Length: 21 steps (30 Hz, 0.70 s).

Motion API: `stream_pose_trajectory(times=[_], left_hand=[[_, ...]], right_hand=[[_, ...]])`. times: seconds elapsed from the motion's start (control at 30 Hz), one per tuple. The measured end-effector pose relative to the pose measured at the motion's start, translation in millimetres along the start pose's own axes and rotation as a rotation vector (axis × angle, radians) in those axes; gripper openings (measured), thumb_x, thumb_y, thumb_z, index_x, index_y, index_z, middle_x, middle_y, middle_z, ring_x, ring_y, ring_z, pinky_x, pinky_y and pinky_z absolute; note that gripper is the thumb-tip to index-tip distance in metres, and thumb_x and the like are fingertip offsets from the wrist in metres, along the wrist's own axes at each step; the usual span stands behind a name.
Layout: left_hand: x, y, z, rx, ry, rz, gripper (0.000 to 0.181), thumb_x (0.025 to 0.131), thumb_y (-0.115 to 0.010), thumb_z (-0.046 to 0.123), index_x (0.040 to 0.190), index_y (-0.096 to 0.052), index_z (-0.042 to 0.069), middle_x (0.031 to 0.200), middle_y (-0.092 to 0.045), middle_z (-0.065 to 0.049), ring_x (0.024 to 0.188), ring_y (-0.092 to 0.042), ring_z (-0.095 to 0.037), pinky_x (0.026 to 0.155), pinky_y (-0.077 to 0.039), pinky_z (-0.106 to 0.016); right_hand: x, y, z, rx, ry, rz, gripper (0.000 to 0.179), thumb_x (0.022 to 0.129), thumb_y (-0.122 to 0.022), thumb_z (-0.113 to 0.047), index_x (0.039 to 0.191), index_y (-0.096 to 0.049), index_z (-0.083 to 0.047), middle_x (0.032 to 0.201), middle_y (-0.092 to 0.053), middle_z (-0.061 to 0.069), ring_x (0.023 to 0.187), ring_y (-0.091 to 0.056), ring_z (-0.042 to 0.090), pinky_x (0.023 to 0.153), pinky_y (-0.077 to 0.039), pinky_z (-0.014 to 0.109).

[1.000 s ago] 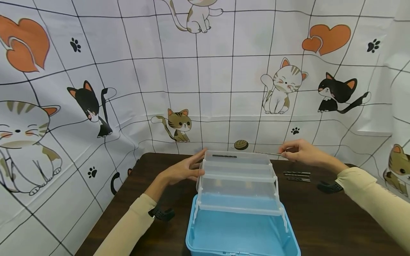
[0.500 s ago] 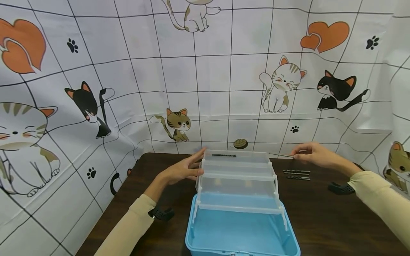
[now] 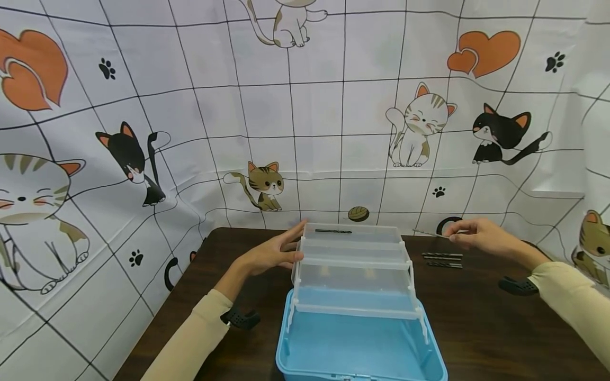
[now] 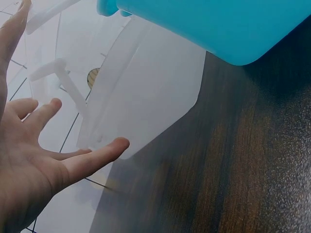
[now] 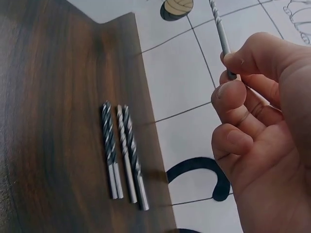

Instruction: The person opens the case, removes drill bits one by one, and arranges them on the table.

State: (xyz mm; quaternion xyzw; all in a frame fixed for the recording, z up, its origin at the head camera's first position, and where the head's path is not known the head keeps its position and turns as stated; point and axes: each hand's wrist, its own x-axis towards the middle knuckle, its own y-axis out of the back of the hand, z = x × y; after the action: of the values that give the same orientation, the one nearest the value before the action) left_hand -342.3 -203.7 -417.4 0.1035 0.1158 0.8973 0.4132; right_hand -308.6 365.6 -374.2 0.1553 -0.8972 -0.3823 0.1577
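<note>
My right hand [image 3: 486,238] pinches a thin drill bit [image 5: 221,36] by its shank between thumb and forefinger, above the table's back right. Below it, several drill bits [image 5: 125,150] lie side by side on the wood. My left hand [image 3: 267,256] has its fingers spread at the left edge of the translucent tiered trays [image 3: 352,254]; whether every finger touches them, I cannot tell. The trays stand fanned out above the blue toolbox [image 3: 357,344]. A dark drill bit [image 3: 333,231] lies in the topmost tray.
A white sheet [image 3: 319,116] with black grid lines and cartoon cats hangs behind the dark wooden table [image 3: 495,328]. The toolbox's translucent lid [image 4: 150,82] hangs behind the box in the left wrist view.
My right hand has moved to the right, away from the trays, carrying the pinched drill bit. My left hand stays at the trays' edge.
</note>
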Motion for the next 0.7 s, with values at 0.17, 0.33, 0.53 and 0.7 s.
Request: stream_pose_trajectory(times=[0.17, 0.33, 0.53, 0.7], left_hand=[[0.3, 1.2, -1.2, 0.003, -0.005, 0.001, 0.093, 0.093, -0.073, 0.052, 0.160, -0.009, 0.051, 0.168, -0.007, 0.009, 0.147, -0.028, -0.033, 0.098, -0.050, -0.051], [0.8, 1.8, -3.2, 0.000, -0.008, -0.002, 0.093, 0.093, -0.073, 0.052, 0.161, -0.009, 0.050, 0.168, -0.007, 0.008, 0.147, -0.028, -0.033, 0.097, -0.051, -0.050], [0.8, 1.7, -4.0, 0.003, -0.018, -0.003, 0.095, 0.091, -0.073, 0.055, 0.161, -0.008, 0.048, 0.168, -0.006, 0.007, 0.147, -0.029, -0.033, 0.097, -0.051, -0.050], [0.2, 1.0, -2.3, 0.005, -0.016, 0.002, 0.095, 0.091, -0.073, 0.056, 0.161, -0.009, 0.048, 0.168, -0.006, 0.007, 0.147, -0.029, -0.033, 0.097, -0.051, -0.051]], right_hand=[[-5.9, -1.5, 9.2, 0.016, -0.011, 0.002, 0.016, 0.104, -0.065, -0.020, 0.112, -0.072, -0.008, 0.076, -0.058, 0.002, 0.066, -0.053, 0.019, 0.058, -0.046, 0.037], [-10.7, -5.5, 20.9, 0.013, -0.015, 0.000, 0.016, 0.104, -0.064, -0.017, 0.112, -0.072, -0.005, 0.086, -0.062, 0.007, 0.070, -0.055, 0.016, 0.059, -0.048, 0.034], [-19.7, -9.8, 37.8, -0.009, -0.047, -0.032, 0.020, 0.104, -0.064, -0.018, 0.115, -0.072, -0.004, 0.119, -0.064, 0.019, 0.088, -0.058, 0.009, 0.069, -0.054, 0.034], [-23.4, -14.8, 52.4, 0.030, -0.077, -0.056, 0.021, 0.103, -0.065, -0.016, 0.116, -0.070, -0.001, 0.105, -0.063, 0.015, 0.082, -0.055, 0.018, 0.065, -0.050, 0.034]])
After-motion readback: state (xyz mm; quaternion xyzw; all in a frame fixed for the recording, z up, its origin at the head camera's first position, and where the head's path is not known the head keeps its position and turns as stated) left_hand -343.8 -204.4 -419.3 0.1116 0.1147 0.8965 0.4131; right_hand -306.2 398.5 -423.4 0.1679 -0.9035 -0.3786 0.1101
